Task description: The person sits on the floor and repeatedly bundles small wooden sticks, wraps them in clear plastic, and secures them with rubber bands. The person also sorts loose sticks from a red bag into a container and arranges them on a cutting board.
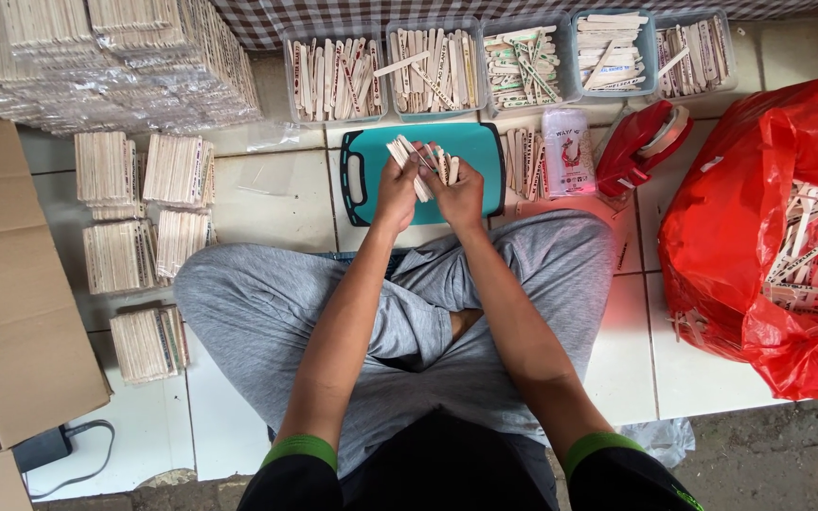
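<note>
While both hands grasp the fanned bundle of flat pale wooden sticks (425, 163) above the teal plastic cutting board (471, 142), I judge the left hand (398, 189) should clamp firmly as the right hand (458, 194) squares the ends flush before release.

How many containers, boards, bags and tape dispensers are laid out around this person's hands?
Clear plastic tubs of wooden sticks: 5
Teal plastic cutting board: 1
Red plastic bag of sticks: 1
Red tape dispenser: 1
Total: 8
Both the left hand and right hand hold wooden sticks.
</note>
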